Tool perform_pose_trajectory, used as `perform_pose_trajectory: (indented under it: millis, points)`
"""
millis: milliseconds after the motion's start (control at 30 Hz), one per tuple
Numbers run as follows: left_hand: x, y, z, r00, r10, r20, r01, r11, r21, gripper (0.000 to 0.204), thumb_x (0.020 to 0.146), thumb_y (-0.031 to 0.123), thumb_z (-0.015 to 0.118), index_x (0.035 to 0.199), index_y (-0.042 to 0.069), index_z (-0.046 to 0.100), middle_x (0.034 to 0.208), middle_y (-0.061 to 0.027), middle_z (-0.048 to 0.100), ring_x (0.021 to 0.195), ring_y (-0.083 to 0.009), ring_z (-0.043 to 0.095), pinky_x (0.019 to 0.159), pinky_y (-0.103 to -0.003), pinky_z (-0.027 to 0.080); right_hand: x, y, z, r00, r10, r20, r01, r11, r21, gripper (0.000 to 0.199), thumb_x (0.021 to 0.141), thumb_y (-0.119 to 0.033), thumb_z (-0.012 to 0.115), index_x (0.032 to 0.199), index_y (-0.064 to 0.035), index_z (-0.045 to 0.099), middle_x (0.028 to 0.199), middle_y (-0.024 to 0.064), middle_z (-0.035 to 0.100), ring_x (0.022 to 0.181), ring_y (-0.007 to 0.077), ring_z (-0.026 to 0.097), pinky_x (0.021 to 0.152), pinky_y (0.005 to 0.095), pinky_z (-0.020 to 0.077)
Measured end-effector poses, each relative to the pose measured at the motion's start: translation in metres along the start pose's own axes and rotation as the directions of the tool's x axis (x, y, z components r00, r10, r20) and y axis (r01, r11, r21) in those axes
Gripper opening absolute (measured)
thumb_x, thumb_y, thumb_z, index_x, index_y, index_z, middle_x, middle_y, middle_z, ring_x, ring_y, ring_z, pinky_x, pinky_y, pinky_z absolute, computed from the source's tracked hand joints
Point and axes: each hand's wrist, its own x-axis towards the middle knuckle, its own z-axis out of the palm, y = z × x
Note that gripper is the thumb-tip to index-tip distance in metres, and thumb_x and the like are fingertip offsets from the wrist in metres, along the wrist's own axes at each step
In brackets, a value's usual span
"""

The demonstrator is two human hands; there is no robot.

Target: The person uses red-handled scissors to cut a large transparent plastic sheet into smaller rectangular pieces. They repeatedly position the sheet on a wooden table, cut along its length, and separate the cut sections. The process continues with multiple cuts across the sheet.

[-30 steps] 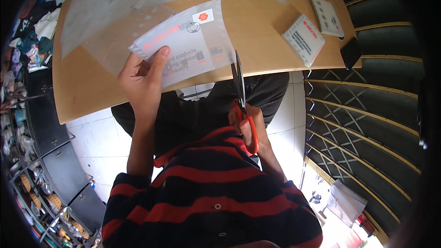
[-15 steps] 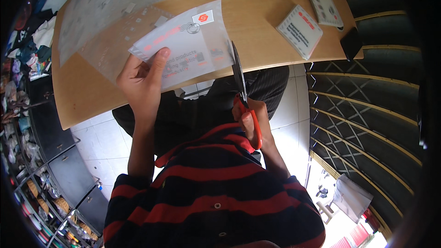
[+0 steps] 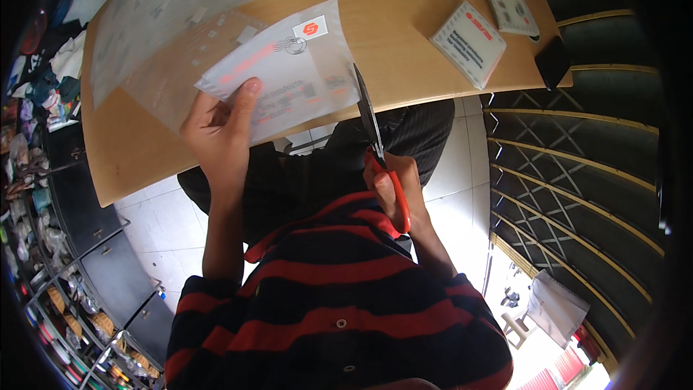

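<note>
My left hand (image 3: 220, 121) pinches a translucent white sheet (image 3: 317, 65) by its left edge, thumb on top. Printed like an envelope, the sheet bears an orange stamp-like mark, a round postmark and grey and orange lettering. It is raised over the table's near edge. A pair of scissors (image 3: 369, 112) with dark blades and orange-red handles is gripped in my right hand (image 3: 393, 184). The blades point away from me and lie along the sheet's right edge. Whether they touch it I cannot tell, and they look nearly closed.
Larger translucent printed sheets (image 3: 155, 43) cover the left and far side of the brown table (image 3: 390, 43). Two stacks of printed cards, a near one (image 3: 469, 47) and a far one (image 3: 507, 3), lie at the right by a black object (image 3: 553, 67). Packed shelves (image 3: 65, 282) stand at left.
My left hand and the sheet have shifted slightly left. The scissor blades have tilted a little left along with the sheet's edge.
</note>
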Motion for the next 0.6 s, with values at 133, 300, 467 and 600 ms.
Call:
perform_pose_trajectory:
  millis: [133,300,467,600]
  points:
    - [0.0005,-0.0012,0.0003,1.0,0.007,-0.005,-0.007,1.0,0.006,0.024,0.084,0.003,0.07,0.104,-0.008,0.064,0.092,-0.0079,0.068,0.08,-0.0084,0.06,0.072,-0.023,0.047,-0.0013,0.0069,0.0026,0.998,-0.035,-0.045,0.036,0.999,0.02,0.06,0.09,-0.053,0.054,0.067,0.002,0.049,0.051,0.0124,0.043,0.043,0.0259,0.042,0.045,0.0357,0.0363]
    - [-0.0005,0.0006,0.0014,1.0,-0.003,-0.002,0.003,1.0,0.019,0.023,0.084,0.003,0.07,0.103,-0.009,0.064,0.092,-0.0091,0.068,0.079,-0.0085,0.06,0.071,-0.022,0.047,-0.0038,0.0088,0.0046,0.996,-0.026,-0.08,0.027,1.0,0.015,0.061,0.089,-0.053,0.058,0.062,0.0009,0.048,0.048,0.011,0.041,0.04,0.0238,0.039,0.043,0.0343,0.0341]
    - [-0.0004,-0.0021,0.0022,1.0,0.02,-0.007,-0.02,1.0,0.012,0.023,0.084,0.003,0.07,0.103,-0.009,0.064,0.092,-0.0098,0.068,0.079,-0.0085,0.061,0.071,-0.022,0.047,-0.0035,0.0066,0.0029,0.995,-0.016,-0.101,0.014,1.0,-0.013,0.058,0.089,-0.049,0.06,0.061,0.0004,0.048,0.047,0.0106,0.041,0.04,0.0242,0.039,0.043,0.0346,0.0341]
    - [-0.0001,-0.0013,0.0015,1.0,0.023,-0.007,-0.023,1.0,0.018,0.023,0.084,0.003,0.07,0.102,-0.009,0.064,0.09,-0.0094,0.068,0.077,-0.008,0.06,0.069,-0.022,0.047,-0.0013,-0.0009,-0.0012,0.997,-0.014,-0.078,0.013,1.0,-0.012,0.055,0.091,-0.045,0.058,0.062,0.0005,0.049,0.048,0.0114,0.042,0.041,0.0264,0.041,0.044,0.0359,0.0353]
